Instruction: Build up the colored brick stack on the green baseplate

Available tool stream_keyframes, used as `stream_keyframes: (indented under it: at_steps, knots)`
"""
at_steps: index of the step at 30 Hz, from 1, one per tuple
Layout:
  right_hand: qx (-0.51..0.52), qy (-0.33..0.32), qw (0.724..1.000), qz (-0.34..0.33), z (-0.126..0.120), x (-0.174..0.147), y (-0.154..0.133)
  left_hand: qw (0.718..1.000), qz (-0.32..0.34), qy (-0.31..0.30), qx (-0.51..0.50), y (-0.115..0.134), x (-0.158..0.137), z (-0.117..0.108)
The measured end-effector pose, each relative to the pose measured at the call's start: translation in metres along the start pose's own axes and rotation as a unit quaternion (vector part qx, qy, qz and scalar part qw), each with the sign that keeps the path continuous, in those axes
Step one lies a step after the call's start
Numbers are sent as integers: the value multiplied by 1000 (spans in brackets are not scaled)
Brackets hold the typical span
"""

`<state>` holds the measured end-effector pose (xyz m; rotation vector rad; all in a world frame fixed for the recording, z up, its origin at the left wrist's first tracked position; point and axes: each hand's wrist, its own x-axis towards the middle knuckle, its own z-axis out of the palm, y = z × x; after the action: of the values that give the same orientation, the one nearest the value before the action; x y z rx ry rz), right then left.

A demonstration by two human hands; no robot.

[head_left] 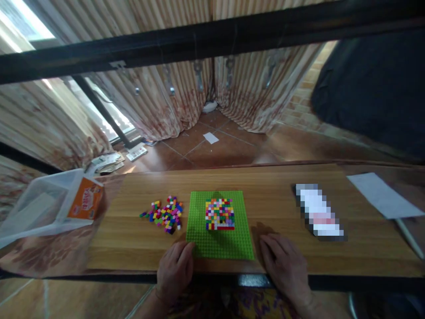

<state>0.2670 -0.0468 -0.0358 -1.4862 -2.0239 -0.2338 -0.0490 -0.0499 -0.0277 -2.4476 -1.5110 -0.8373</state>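
A green studded baseplate [219,248] lies on the wooden tabletop between my hands. On it stands a block built of many small coloured toy bricks [219,214], with mixed colours on top and a red and white front edge. My left hand [175,266] rests at the plate's near left corner, its fingers loosely bent and nothing seen in them. To the right of the plate, my right hand [285,263] lies on the table's front edge, relaxed and holding nothing visible. A heap of loose coloured bricks [166,215] is spread left of the plate.
On the right lies a dark-edged, pixelated phone-like object [318,212], with a white sheet of paper [381,192] beyond it. At the left stands a clear plastic bin [63,195] with an orange box [86,198]. A dark metal bar [199,44] crosses above the table.
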Motion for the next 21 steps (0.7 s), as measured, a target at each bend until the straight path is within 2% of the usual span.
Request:
stream_keyframes:
  at_steps: [4,9,21]
  knots:
    - [37,-16,999,-12,-4,-5,-5,1000,17,-2,19,-5,0,2]
    - [70,-2,998,-5,-3,-10,-10,998,22,-16,55,-5,0,0]
    - [34,-14,999,-4,6,-8,-14,997,24,-10,74,-4,8,-2]
